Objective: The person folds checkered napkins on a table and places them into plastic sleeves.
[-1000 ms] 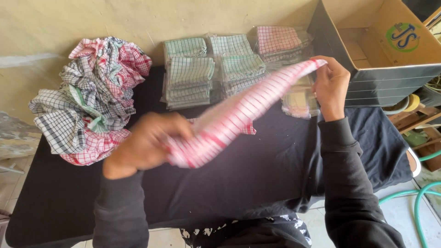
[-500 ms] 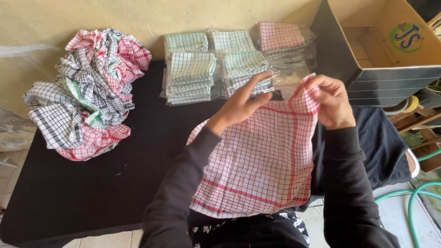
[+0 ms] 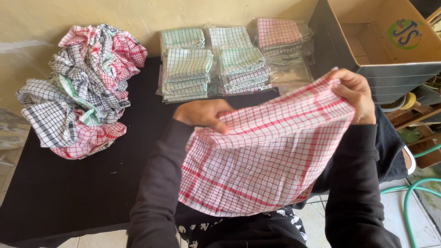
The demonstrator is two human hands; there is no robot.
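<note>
I hold a red-and-white checked cloth spread out in the air above a black-covered table. My left hand grips the cloth's upper left corner. My right hand pinches the upper right corner, held a bit higher. The cloth hangs down toward my lap and hides the table's near edge.
A loose heap of checked cloths lies at the table's left. Stacks of folded cloths in clear bags line the back. An open cardboard box stands at the right. A green hose lies on the floor.
The cloth went from a twisted strip stretched between my hands to an opened sheet. My left hand moved from the lower left up to the cloth's top corner.
</note>
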